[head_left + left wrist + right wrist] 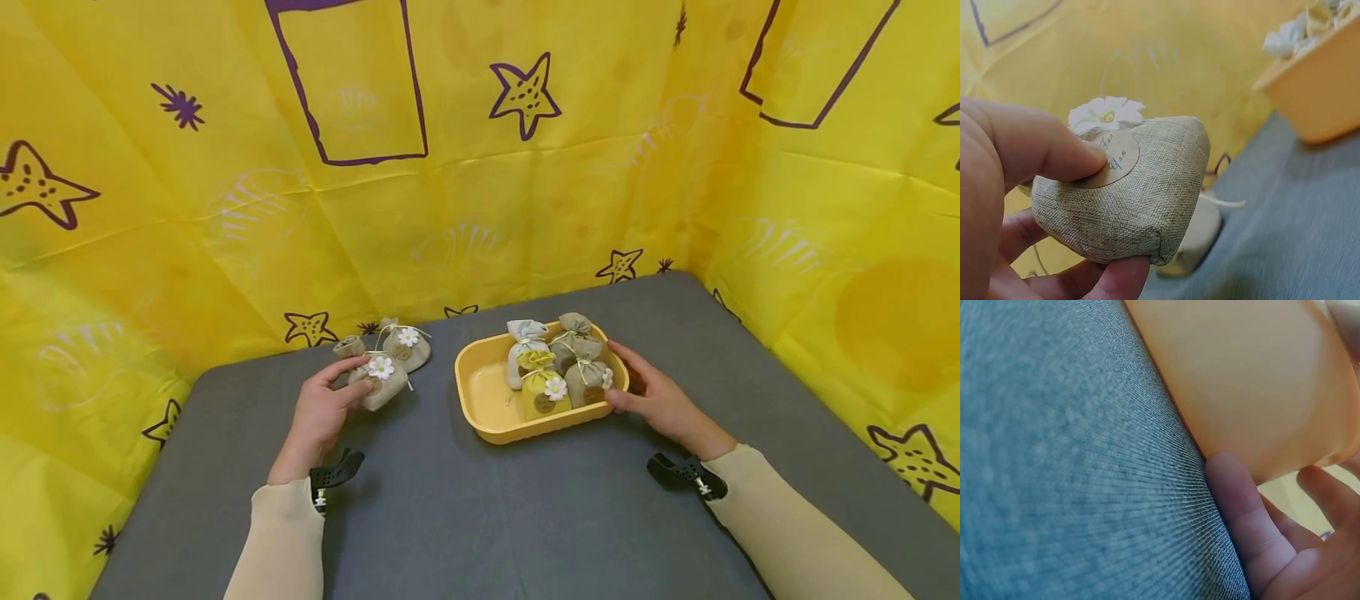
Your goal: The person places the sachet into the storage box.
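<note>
My left hand (318,412) pinches a beige burlap sachet (384,392) with a white daisy and a round "For You" tag, the thumb pressed on the tag in the left wrist view. Just behind it, a similar tied sachet (410,357) lies on the grey table. At the right end of a yellow-orange tray (480,429), my right hand (667,407) holds the rim between thumb and fingers. Fingertips (1232,481) reach low on the tray wall in the right wrist view. Inside stand a yellow sachet (538,400), a pale one (517,367) and grey-beige ones (583,385), grouped toward the right.
Grey cloth covers the table (480,517), whose back edge meets a yellow curtain (480,200) printed with starfish and fish. The same curtain hangs along both sides. Black straps (335,471) circle the wrists.
</note>
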A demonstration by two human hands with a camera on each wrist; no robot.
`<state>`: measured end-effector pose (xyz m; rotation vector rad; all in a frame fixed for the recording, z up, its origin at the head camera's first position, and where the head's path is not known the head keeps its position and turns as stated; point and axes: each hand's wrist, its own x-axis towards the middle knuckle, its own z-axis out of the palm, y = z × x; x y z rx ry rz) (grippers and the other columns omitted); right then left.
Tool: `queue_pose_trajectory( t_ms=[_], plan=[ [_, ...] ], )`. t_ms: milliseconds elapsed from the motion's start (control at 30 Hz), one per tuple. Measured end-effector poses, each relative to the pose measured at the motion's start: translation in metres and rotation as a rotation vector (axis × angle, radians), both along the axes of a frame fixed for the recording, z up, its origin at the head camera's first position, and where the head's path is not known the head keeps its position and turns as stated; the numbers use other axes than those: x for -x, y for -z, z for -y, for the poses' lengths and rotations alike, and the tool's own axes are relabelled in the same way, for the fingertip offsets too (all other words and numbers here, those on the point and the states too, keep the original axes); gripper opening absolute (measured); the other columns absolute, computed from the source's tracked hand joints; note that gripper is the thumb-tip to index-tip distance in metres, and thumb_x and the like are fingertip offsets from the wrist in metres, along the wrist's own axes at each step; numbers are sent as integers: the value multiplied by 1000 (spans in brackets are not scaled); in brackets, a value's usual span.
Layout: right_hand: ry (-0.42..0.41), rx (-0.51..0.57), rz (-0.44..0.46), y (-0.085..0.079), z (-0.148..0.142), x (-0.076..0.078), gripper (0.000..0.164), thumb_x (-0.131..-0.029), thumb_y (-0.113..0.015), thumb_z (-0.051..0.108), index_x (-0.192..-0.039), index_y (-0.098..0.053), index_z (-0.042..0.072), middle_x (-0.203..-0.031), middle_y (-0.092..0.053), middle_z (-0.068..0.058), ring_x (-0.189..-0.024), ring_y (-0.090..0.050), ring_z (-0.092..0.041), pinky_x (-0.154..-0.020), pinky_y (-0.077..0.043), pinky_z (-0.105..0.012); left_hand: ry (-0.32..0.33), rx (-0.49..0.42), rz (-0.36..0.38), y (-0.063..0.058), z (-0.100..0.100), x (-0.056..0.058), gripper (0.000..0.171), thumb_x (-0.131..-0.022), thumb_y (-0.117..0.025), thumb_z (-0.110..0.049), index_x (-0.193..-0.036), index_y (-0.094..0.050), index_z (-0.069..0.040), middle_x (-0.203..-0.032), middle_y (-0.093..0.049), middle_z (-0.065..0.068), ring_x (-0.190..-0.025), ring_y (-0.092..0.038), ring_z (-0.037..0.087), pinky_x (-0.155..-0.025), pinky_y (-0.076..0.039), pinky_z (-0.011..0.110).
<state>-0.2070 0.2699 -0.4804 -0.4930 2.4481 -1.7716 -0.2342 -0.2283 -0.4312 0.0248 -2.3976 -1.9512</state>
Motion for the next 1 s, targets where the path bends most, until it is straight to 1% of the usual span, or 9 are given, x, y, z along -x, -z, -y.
queue_pose_trajectory(
  t_ms=[67,200,333,400,600,667,867,1000],
  plan=[
    [2,-8,-2,-1,1,0,79,-96,-69,16,-160,-22,14,-157,-27,-20,-117,-50,-37,-77,-55,-34,34,17,-22,-4,-3,-3,44,-91,-73,-7,-133,-62,0,-130,-53,13,-84,-62,13,-69,-55,28],
    [4,-12,7,-3,1,-1,79,-96,-69,17,-160,-22,15,-157,-27,-20,-118,-50,-37,-78,-55,-34,102,54,-53,-20,-13,-10,43,-91,-74,-11,-132,-63,-2,-129,-55,14,-83,-64,15,-71,-55,30],
    [10,-12,10,-3,0,-1,79,-96,-70,18,-160,-23,16,-156,-29,-19,-117,-50,-36,-78,-55,-34,165,81,-77,-33,-22,-11,41,-91,-75,-14,-129,-65,-5,-132,-54,10,-91,-66,21,-74,-56,32],
    [13,-17,4,-2,0,-1,79,-96,-70,18,-160,-23,16,-156,-30,-18,-114,-52,-35,-78,-55,-34,179,98,-83,-38,-27,-12,39,-91,-75,-15,-128,-66,-7,-131,-55,9,-93,-65,24,-74,-56,32],
    [21,-40,-5,1,0,-1,79,-96,-69,18,-160,-23,16,-156,-31,-19,-111,-55,-33,-78,-55,-32,192,154,-91,-44,-40,-13,37,-90,-75,-14,-126,-68,-10,-127,-57,7,-92,-63,26,-75,-55,38],
    [26,-48,-6,2,0,-1,79,-96,-69,19,-160,-23,16,-155,-31,-19,-111,-54,-33,-79,-54,-32,200,162,-95,-46,-45,-14,37,-90,-75,-14,-126,-69,-11,-126,-58,7,-93,-63,27,-75,-55,38],
    [21,-46,-9,1,0,-3,79,-96,-69,20,-160,-23,16,-156,-31,-18,-111,-54,-33,-79,-54,-32,237,151,-97,-49,-65,-11,36,-90,-75,-13,-125,-70,-11,-124,-59,10,-96,-62,30,-75,-54,36],
    [15,-37,-15,0,0,-2,79,-96,-70,19,-160,-23,16,-155,-31,-18,-107,-56,-33,-78,-54,-32,260,159,-108,-47,-83,-7,34,-89,-75,-11,-123,-71,-13,-129,-58,6,-95,-62,29,-75,-53,37]
  ],
)
